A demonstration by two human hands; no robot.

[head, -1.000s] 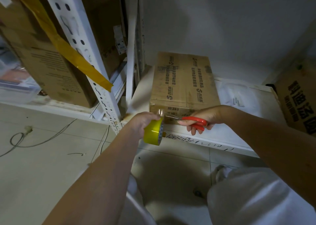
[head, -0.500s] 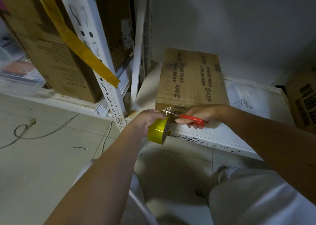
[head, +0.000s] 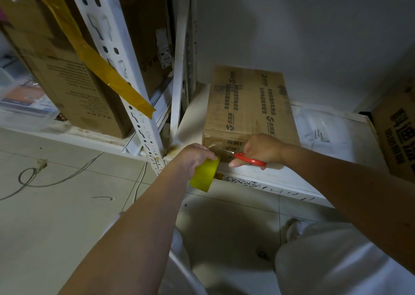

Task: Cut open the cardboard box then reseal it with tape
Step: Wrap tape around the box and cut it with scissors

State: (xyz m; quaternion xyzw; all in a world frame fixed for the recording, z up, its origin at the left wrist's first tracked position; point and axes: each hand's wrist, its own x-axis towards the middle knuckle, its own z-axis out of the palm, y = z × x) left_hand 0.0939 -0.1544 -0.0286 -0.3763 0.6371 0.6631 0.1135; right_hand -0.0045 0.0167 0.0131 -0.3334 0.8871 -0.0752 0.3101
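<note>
A brown cardboard box [head: 249, 106] with printed text lies flat on a low white shelf [head: 298, 171]. My left hand [head: 195, 157] grips a yellow roll of tape [head: 204, 176] just in front of the box's near left corner. A short strip of clear tape [head: 212, 147] runs from the roll to the box's front face. My right hand [head: 262, 148] holds red-handled scissors [head: 249, 159] against the front of the box, blades pointing left at the strip. The blade tips are partly hidden by the tape and my hands.
A white perforated shelf post [head: 134, 106] stands left of the box, with a loose yellow tape strip [head: 107, 74] hanging across it. Other cartons sit at the left [head: 67, 88] and far right [head: 395, 137]. Cables [head: 45, 178] lie on the tiled floor. My knees are below.
My right hand has drawn closer to the left hand, bringing the scissor blades onto the tape strip. The roll has tilted so its side now faces me.
</note>
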